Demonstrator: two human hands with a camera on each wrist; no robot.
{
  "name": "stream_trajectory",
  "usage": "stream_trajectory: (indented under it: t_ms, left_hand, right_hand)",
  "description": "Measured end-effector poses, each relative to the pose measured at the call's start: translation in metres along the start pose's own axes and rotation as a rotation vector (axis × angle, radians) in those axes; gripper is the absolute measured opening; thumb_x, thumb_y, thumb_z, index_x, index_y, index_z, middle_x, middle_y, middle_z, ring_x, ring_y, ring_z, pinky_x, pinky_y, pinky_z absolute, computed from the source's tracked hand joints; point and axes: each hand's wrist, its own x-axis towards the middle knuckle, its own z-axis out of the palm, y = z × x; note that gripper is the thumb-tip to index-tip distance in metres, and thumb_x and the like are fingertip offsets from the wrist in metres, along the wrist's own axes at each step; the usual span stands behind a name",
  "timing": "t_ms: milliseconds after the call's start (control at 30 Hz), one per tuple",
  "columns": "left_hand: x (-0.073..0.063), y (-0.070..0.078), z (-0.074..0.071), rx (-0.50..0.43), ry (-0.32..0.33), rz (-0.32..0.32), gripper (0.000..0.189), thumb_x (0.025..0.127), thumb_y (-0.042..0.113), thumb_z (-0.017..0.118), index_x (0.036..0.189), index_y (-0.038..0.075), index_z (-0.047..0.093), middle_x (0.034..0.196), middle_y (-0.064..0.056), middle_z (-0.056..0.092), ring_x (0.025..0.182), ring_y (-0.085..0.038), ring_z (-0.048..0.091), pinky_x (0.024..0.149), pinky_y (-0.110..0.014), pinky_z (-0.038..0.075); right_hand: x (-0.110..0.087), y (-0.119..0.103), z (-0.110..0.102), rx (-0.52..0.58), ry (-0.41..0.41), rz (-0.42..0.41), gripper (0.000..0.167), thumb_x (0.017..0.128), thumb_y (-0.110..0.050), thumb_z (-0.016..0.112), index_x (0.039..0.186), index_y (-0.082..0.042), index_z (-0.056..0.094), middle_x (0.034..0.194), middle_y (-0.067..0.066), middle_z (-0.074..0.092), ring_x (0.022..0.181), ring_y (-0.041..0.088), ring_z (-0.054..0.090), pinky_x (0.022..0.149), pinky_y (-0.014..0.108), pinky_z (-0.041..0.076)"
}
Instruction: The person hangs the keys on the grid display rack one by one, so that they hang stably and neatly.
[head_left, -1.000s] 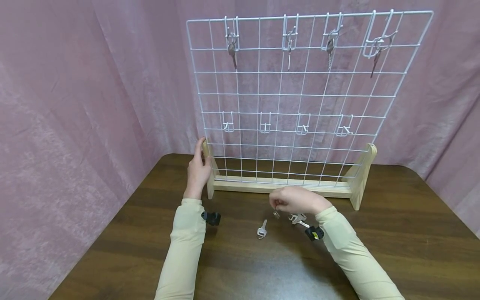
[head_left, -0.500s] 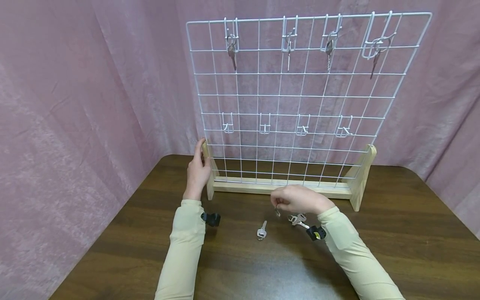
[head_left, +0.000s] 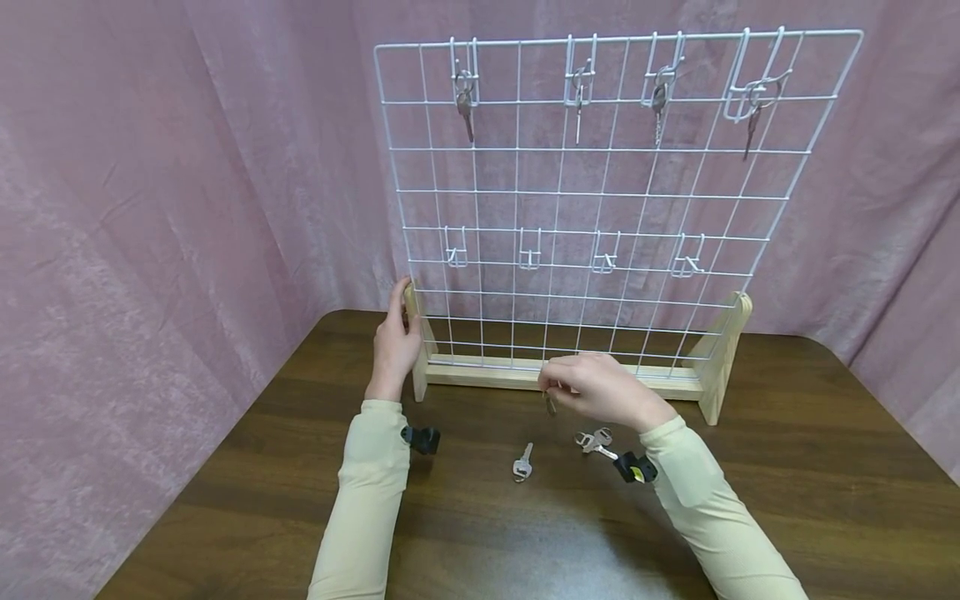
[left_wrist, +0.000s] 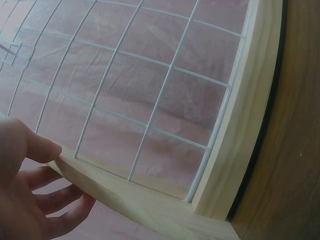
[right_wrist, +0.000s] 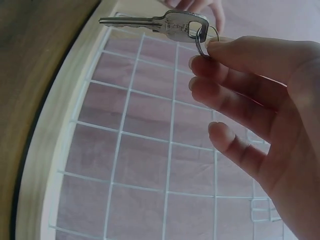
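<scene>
My left hand (head_left: 395, 342) grips the left wooden upright (head_left: 421, 367) of a white wire grid rack. In the left wrist view, the thumb lies on one face of this upright (left_wrist: 100, 185) and the fingers curl behind it. My right hand (head_left: 592, 387) is raised in front of the rack's lower bar, pinching a silver key (right_wrist: 180, 25) by its ring (right_wrist: 197, 42) between thumb and forefinger. The other fingers are loosely bent. One loose key (head_left: 522, 467) lies on the table below, and more keys (head_left: 597, 442) lie together by the right wrist.
The wire grid (head_left: 558, 193) stands on a wooden base (head_left: 487, 377). Ringed keys, such as one at the left (head_left: 464, 102), hang from its upper hooks. A lower row of white hooks (head_left: 529, 257) crosses the middle. A pink curtain (head_left: 187, 208) surrounds the brown table (head_left: 465, 533).
My right hand has risen slightly from the table toward the rack, with the key hanging from its fingers. The left hand keeps its hold on the upright.
</scene>
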Motion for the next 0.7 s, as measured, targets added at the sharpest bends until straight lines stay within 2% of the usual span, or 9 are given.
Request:
stream_trajectory:
  t_ms: [333,533,700]
  left_hand:
    - [-0.001,-0.002,0.001,-0.004,-0.012,-0.007,0.059,0.099,0.013,0.046,0.149,0.038,0.027,0.143,-0.019,0.051,0.103,-0.040,0.065,0.079,-0.053,0.054]
    - [0.001,-0.002,0.001,0.000,-0.013,-0.007,0.058,0.099,0.013,0.047,0.148,0.037,0.028,0.142,-0.019,0.052,0.104,-0.040,0.065,0.080,-0.053,0.054]
    - [0.001,0.001,-0.001,-0.008,-0.015,-0.017,0.059,0.099,0.012,0.047,0.149,0.037,0.027,0.143,-0.019,0.052,0.106,-0.040,0.064,0.081,-0.053,0.054]
  right_hand:
    - [0.001,-0.005,-0.006,0.010,0.024,-0.015,0.010,0.088,-0.007,0.066,0.087,-0.017,0.065,0.082,-0.011,0.066,0.069,0.002,0.057,0.064,0.027,0.050]
    - [-0.001,-0.006,-0.009,-0.042,0.086,-0.029,0.011,0.085,-0.008,0.069,0.087,-0.018,0.065,0.082,-0.011,0.068,0.067,0.004,0.057,0.063,0.028,0.049]
    - [0.003,-0.007,-0.014,-0.066,0.135,-0.027,0.013,0.084,-0.007,0.069,0.085,-0.018,0.063,0.079,-0.012,0.064,0.064,0.004,0.051,0.060,0.026,0.045]
